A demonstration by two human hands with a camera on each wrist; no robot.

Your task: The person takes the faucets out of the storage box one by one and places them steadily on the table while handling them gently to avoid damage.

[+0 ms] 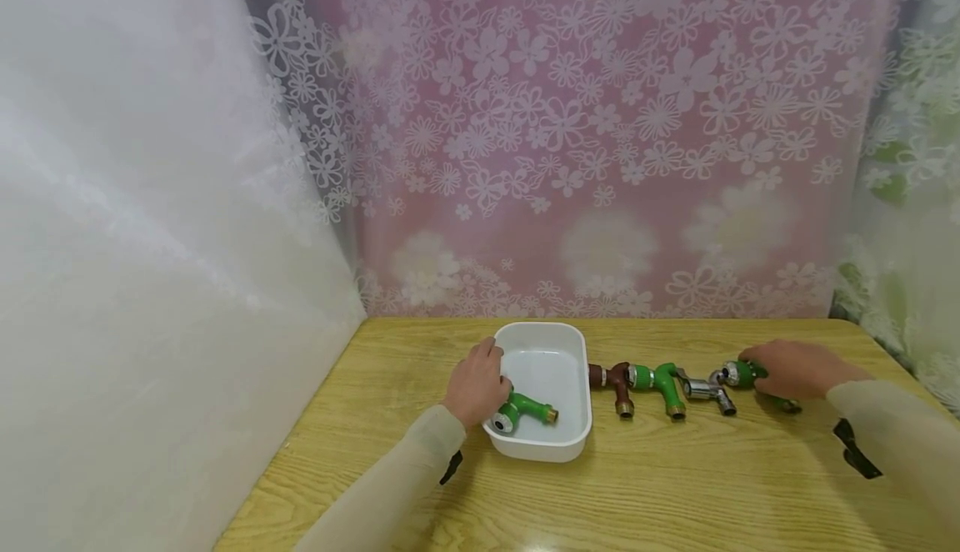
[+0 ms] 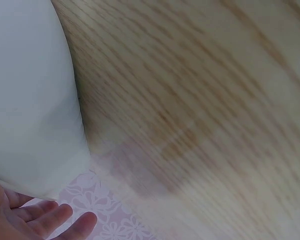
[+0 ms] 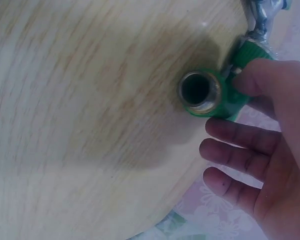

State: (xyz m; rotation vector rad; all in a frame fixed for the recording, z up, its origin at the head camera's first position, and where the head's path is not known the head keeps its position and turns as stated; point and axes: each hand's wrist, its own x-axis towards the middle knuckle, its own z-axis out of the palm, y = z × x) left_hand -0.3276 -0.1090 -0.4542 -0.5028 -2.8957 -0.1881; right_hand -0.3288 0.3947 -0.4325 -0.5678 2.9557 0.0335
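Note:
A white plastic tub [image 1: 542,452] stands on the table with one green tap [image 1: 534,406] lying inside it, brass outlet to the right. My left hand [image 1: 477,385] holds the tub's left rim; the left wrist view shows its fingers [image 2: 50,220] at the tub wall. Over at the right, my right hand [image 1: 795,368] pinches another green tap [image 3: 230,100] between thumb and index finger, the other fingers loose. That tap's round mouth faces the right wrist camera. Between tub and right hand lie a brown tap [image 1: 621,385], a green tap [image 1: 664,381] and a chrome tap [image 1: 703,388], in a row.
The wood-grain table [image 1: 637,494] carries everything. A pink flowered curtain [image 1: 600,160] hangs along its far edge. White sheeting [image 1: 150,243] covers the left side, and a paler flowered curtain [image 1: 915,202] closes off the right.

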